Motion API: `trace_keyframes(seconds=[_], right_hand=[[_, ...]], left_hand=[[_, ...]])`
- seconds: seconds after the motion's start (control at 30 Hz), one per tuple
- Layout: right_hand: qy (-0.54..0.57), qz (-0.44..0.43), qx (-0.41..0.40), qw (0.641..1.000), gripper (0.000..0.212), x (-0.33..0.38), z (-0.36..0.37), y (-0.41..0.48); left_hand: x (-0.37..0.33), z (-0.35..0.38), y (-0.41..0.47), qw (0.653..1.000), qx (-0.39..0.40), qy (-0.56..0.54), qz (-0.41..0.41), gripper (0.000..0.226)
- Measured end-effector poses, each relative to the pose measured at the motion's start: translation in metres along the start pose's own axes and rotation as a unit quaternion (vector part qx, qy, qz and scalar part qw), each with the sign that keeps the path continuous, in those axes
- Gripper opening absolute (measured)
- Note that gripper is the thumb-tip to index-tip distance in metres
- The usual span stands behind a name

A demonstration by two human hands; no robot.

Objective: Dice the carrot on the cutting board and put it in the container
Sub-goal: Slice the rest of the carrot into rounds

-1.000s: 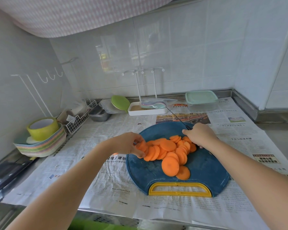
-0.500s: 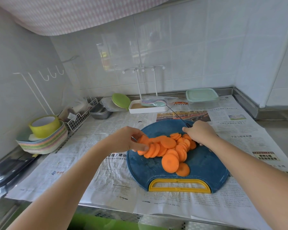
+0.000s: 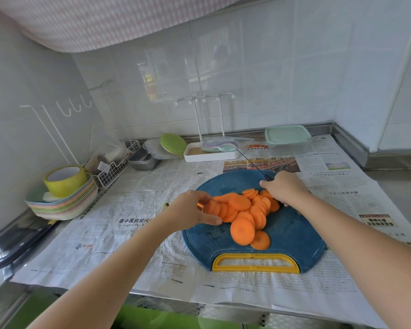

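A yellow handle sits at 6 o'clock on the round blue board, which lies on newspaper spread over the counter. The carrot is on the board, already cut into thin, flat, bright orange rounds. They overlap in a loose heap running from the centre towards 12 o'clock. The two broadest rounds lie flat at the heap's 6 o'clock edge. None is diced.

The left hand is at the heap's 9 o'clock end, with curled fingers above and thumb below clasping a few rounds. The right hand, at the heap's 2 o'clock, is clenched round the knife. Its thin dark blade points away towards 11 o'clock, off the board's far rim and clear of the carrot.

At 9 o'clock, by the wall, a stack of pastel plates carries a yellow-green cup. Beyond it are a wire basket and metal tins. At the board's 12 o'clock a white tray stands against the tiles. The container, clear with a pale green lid on, sits at 1 o'clock, well apart from the board.
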State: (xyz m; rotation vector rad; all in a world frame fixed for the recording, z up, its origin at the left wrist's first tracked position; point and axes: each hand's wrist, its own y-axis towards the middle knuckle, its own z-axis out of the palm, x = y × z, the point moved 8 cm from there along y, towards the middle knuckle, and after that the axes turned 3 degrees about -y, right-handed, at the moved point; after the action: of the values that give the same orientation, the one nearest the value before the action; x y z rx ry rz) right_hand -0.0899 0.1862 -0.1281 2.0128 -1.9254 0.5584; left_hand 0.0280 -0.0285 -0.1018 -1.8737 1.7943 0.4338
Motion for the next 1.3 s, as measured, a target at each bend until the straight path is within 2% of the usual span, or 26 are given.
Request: trace_keyframes(seconds=[0.17,0.4,0.63,0.8,0.97,1.1,1.2,1.3], right_hand=[[0.003,-0.002,0.003,1.000,0.045,0.000,0.000,-0.001],[0.004,-0.007,0.006,1.000,0.034,0.003,-0.002,-0.005],[0.008,-0.004,0.006,1.000,0.045,0.001,-0.002,-0.004],[0.011,-0.002,0.006,1.000,0.044,0.001,-0.002,-0.004],[0.016,-0.004,0.009,1.000,0.046,0.001,-0.003,-0.004],[0.014,-0.005,0.011,1.000,0.044,0.001,-0.002,-0.005],[0.017,-0.006,0.008,1.000,0.044,0.001,-0.002,-0.004],[0.021,-0.005,0.010,1.000,0.043,0.001,-0.002,-0.004]], left_hand=[[-0.007,0.007,0.002,0.999,-0.025,-0.029,0.003,0.060],[-0.008,0.015,-0.002,1.000,-0.012,0.000,0.002,0.071],[-0.013,0.013,-0.003,0.998,-0.049,0.029,0.013,0.061],[-0.007,-0.016,-0.005,0.996,-0.083,-0.019,0.018,0.044],[0.010,-0.047,0.000,0.997,-0.070,-0.036,-0.024,0.042],[0.021,-0.054,0.004,0.996,-0.064,-0.041,-0.052,0.049],[0.006,-0.052,0.008,0.998,-0.057,0.006,-0.024,0.052],[-0.032,-0.037,0.015,0.997,-0.006,0.054,0.052,0.053]])
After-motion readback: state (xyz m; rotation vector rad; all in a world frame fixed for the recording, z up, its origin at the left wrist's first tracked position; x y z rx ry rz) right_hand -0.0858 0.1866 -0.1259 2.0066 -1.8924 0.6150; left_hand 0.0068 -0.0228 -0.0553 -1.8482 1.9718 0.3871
